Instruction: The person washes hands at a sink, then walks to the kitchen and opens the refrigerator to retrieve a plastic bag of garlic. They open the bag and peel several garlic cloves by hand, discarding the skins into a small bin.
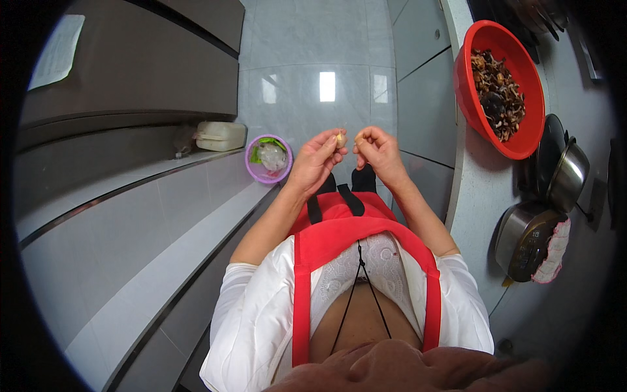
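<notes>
My left hand (319, 159) pinches a small pale bulb (340, 139), which looks like garlic with a yellowish patch showing. Thin, wispy strands stick up from its top. Just to the right, with a narrow gap between, is my right hand (380, 151). Its thumb and forefinger are bent together, and whether a small scrap lies between them is unclear. Both hands are held in front of my red apron (343, 242), above the grey tiled floor (313, 105).
Left of my hands stands a purple waste bin (249, 165) with plastic bags inside, beside a whitish plastic jug (221, 136). On the right-hand counter (472, 196) are a red basin (465, 98) of sliced mushrooms (509, 105), a steel pot (570, 174) and a rice cooker (521, 242).
</notes>
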The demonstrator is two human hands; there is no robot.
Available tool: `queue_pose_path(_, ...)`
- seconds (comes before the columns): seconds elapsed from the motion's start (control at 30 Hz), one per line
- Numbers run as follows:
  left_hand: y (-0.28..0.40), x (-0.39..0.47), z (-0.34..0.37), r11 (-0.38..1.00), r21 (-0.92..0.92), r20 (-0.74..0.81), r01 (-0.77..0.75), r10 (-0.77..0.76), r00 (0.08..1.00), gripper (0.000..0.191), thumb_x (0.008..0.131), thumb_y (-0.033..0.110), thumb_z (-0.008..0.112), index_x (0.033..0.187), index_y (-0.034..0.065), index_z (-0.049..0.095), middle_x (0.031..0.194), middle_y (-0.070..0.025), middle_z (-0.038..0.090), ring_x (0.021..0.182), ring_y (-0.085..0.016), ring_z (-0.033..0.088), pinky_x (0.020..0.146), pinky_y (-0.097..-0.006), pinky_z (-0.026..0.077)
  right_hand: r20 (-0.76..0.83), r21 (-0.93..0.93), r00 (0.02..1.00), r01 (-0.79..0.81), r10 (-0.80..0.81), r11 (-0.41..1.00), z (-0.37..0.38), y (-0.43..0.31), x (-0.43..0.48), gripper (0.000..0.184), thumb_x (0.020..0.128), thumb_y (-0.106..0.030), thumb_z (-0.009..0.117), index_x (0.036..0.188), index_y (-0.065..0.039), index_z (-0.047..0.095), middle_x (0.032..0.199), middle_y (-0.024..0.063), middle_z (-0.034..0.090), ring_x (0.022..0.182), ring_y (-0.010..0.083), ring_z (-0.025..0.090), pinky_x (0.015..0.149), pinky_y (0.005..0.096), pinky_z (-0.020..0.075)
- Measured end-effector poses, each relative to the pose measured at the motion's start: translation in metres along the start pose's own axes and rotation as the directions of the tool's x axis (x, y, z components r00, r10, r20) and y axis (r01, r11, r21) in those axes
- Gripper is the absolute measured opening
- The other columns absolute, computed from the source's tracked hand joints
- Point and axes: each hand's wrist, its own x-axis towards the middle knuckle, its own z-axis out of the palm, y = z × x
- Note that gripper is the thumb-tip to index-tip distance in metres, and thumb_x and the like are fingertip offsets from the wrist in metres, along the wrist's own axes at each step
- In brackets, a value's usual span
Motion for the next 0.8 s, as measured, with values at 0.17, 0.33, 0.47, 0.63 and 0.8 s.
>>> queue_pose_path(0.17,0.002,-0.002,-0.001,0.983,0.172,-0.026,-0.058,0.064,0.998,0.015,0.091,0.013,0.057,0.099,0.0011,0.058,0.086,-0.0031,0.061,0.073,-0.009,0.057,0.063,-0.0193,0.045,0.057,-0.01,0.997,0.06,-0.059,0.998,0.008,-0.001,0.001,0.008,0.086,-0.005,0.057,0.089,0.002,0.058,0.074,0.004,0.058,0.057,0.0079,0.055,0.051,0.0232,0.0483)
queue_pose_path(0.33,0.004,-0.004,0.0,0.824,0.528,-0.016,-0.208,0.255,0.967,0.012,0.088,0.013,0.062,0.09,0.0024,0.058,0.076,-0.0018,0.061,0.066,-0.007,0.055,0.059,-0.0197,0.044,0.078,-0.047,0.997,0.018,-0.015,0.999,0.01,-0.003,0.005,0.01,0.084,-0.005,0.06,0.089,0.003,0.059,0.075,0.0043,0.061,0.061,0.0085,0.059,0.054,0.0228,0.0498)
queue_pose_path(0.47,0.006,-0.004,-0.002,0.751,0.609,0.016,-0.256,0.311,0.95,0.011,0.086,0.012,0.064,0.084,0.0017,0.059,0.078,-0.0012,0.057,0.064,-0.005,0.054,0.054,-0.0208,0.045,0.104,-0.053,0.994,-0.038,0.043,0.998,0.01,-0.004,0.006,0.01,0.083,-0.005,0.061,0.088,0.003,0.06,0.075,0.0052,0.061,0.061,0.0089,0.059,0.055,0.0233,0.0504)
queue_pose_path(0.63,0.002,-0.003,-0.003,0.672,0.675,0.037,-0.306,0.384,0.923,0.01,0.085,0.009,0.064,0.083,0.0009,0.059,0.076,-0.0007,0.055,0.064,-0.007,0.054,0.053,-0.0211,0.045,0.081,-0.113,0.996,-0.038,0.048,0.993,0.012,-0.005,0.008,0.009,0.082,-0.005,0.06,0.085,0.003,0.06,0.071,0.0044,0.06,0.058,0.0083,0.057,0.052,0.0229,0.0498)
queue_pose_path(0.8,-0.001,-0.003,-0.003,0.75,0.593,0.026,-0.294,0.347,0.938,0.009,0.089,0.011,0.059,0.09,0.003,0.056,0.073,-0.0013,0.057,0.06,-0.006,0.053,0.052,-0.0202,0.043,0.063,-0.144,0.998,0.009,0.0,0.99,0.012,-0.001,0.011,0.005,0.083,-0.004,0.056,0.082,0.001,0.059,0.069,0.0024,0.058,0.053,0.0066,0.054,0.049,0.0214,0.0474)
